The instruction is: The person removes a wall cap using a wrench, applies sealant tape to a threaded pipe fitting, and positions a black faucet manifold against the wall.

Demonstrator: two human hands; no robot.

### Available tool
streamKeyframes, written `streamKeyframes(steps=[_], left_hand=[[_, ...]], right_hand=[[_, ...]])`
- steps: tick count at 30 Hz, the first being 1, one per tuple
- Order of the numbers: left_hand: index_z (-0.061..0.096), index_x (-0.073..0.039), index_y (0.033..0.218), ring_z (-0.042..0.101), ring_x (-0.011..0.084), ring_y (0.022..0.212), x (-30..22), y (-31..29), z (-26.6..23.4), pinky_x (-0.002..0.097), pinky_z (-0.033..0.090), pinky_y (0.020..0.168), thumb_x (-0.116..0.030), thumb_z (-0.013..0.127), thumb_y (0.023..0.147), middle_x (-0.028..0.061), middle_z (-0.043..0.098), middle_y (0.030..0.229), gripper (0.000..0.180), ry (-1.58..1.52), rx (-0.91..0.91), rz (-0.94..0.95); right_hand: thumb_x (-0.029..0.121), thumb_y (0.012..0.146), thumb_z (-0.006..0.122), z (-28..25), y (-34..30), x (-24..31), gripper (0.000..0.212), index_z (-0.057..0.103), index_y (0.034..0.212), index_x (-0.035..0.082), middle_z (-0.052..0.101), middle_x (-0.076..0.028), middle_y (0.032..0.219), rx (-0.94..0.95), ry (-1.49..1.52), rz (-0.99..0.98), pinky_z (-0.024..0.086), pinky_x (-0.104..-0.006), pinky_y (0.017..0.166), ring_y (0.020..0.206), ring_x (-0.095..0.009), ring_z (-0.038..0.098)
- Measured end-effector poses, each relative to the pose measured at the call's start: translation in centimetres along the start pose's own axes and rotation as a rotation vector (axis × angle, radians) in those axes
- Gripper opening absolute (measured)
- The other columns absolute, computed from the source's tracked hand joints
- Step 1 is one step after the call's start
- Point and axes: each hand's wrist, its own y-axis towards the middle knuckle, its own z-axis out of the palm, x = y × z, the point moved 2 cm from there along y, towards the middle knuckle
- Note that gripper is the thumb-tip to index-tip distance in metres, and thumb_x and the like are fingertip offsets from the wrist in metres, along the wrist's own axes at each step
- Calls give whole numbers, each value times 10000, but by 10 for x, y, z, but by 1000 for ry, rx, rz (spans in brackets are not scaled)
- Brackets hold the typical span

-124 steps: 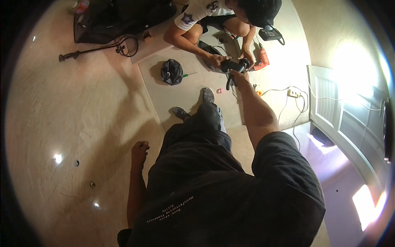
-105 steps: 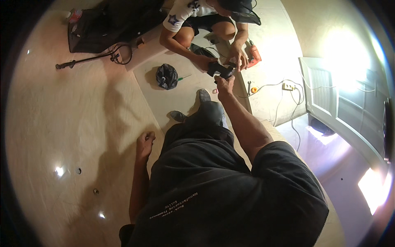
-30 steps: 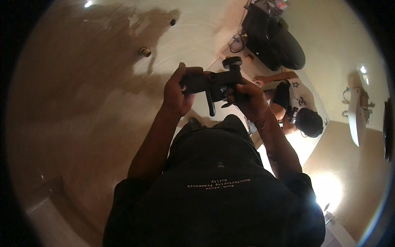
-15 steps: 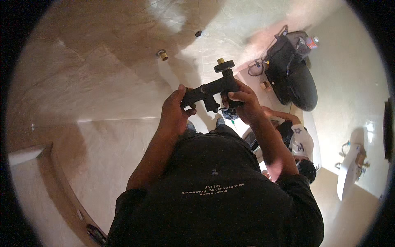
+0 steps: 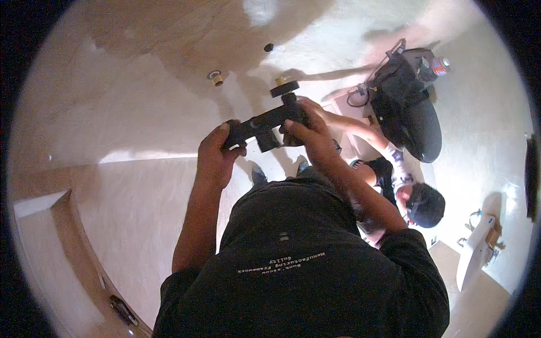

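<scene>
A black wall-mounted mixer tap [image 5: 269, 119] is held up in front of me, its body slanting up to the right. My left hand [image 5: 216, 153] is closed round its left end, thumb on top. Closer to the other end, my right hand [image 5: 314, 137] grips the body, its thumb along the near side. A round black cover plate [image 5: 284, 88] sits at the tap's far right end, with a brass-coloured piece [image 5: 283, 80] showing just beyond it. Past my left hand, a brass pipe fitting [image 5: 216, 78] sticks out of the wall.
On the right another person [image 5: 394, 169] crouches; their outstretched arm [image 5: 355, 127] reaches beside my right hand, contact unclear. A black toilet [image 5: 414, 127] with a bottle [image 5: 440, 66] on it stands beyond. A white washbasin [image 5: 473, 253] is at far right, a dark wall hole [image 5: 269, 47] above.
Both hands have moved left with the mixer tap, bringing it toward the brass fitting side. The other person has leaned forward and stretched an arm out past my right hand.
</scene>
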Motion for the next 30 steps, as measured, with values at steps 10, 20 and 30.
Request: streamKeyframes(steps=[10,20,30], left_hand=[[616,71,1222,619,234,813,-4,-13,-20,379,538,717,-330,523,1054,133,670,973,445,-151,-52,-157],[606,97,1238,657,260,882,-23,-14,-26,404,580,737,-314,564,1024,183,686,1048,466,-216,24,-134],[586,92,1264,681,337,981,-23,-11,-28,496,589,783,-312,553,1006,217,666,1238,481,-459,128,-153]], right_hand=[[204,967,666,24,-14,-25,482,458,1347,-7,604,-66,951,-6,113,13,491,-281,668,782,-122,564],[180,965,641,35,-20,11,470,480,1366,-4,645,-91,1005,-53,79,95,527,-307,801,883,-147,617],[160,958,614,34,-28,23,403,502,1315,7,628,-73,962,-134,81,59,536,-312,775,842,-146,613]])
